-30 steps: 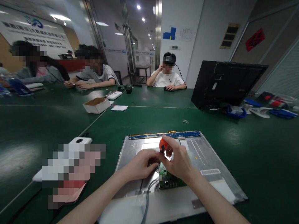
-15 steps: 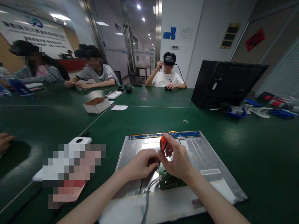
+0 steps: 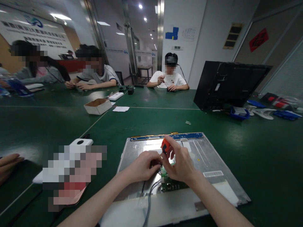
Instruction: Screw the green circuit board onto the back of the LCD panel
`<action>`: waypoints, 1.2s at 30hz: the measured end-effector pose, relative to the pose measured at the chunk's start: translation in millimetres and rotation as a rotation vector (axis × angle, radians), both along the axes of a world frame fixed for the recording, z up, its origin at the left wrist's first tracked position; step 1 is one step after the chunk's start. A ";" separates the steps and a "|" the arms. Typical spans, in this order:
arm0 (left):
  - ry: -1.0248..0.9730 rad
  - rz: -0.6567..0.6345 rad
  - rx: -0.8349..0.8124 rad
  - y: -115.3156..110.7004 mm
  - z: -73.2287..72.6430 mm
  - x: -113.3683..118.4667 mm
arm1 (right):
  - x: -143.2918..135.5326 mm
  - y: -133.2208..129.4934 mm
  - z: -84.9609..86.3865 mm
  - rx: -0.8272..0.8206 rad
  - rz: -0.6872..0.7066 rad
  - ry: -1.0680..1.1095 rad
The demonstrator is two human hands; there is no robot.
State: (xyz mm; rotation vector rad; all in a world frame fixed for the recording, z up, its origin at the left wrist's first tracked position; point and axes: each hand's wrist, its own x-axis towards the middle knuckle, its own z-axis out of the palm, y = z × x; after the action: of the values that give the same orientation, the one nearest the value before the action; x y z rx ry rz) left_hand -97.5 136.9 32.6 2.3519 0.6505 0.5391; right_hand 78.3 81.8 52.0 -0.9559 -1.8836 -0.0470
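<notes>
My right hand grips the orange and black handle of a screwdriver, held upright over a green circuit board. Beside it, my left hand is closed, its fingertips pinched together at the board's upper left edge, near the screwdriver's lower end. What those fingers hold, if anything, is hidden, and so is the screwdriver's tip. The board sits on the metal back of a flat display panel, which has a blue circuit strip along its far edge. A grey cable runs from the board toward me.
A white power bank and a pink phone-like item lie left of the panel. Farther off are an open white box, a paper slip and a black monitor housing. Several people sit around the green table.
The screwdriver handle has turned slightly in my right fingers; my left hand stays put. Across the table, a person's raised hand has come down. Another person's hand at the far left has moved inward.
</notes>
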 end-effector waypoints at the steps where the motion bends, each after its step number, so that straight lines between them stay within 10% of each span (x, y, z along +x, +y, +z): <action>1: 0.006 0.003 -0.002 0.0 -0.3 -0.1 | 0.1 0.1 -0.2 -0.005 0.001 0.003; 11: -0.058 0.007 0.009 0.2 1.2 1.3 | -3.3 0.6 16.7 -0.039 0.001 -0.085; 24: 0.036 0.002 -0.065 1.6 -4.5 -2.0 | 5.2 -3.7 113.5 -0.394 -0.088 -0.642; 36: 0.051 -0.012 -0.024 -0.6 -4.1 -1.6 | 19.5 -1.4 120.4 -0.480 0.078 -0.744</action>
State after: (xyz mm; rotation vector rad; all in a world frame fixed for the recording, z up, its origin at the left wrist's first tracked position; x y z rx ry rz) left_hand -99.1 136.3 28.5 2.3521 0.6622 0.4648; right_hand 97.8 80.4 172.4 -1.3012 -2.6933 0.1186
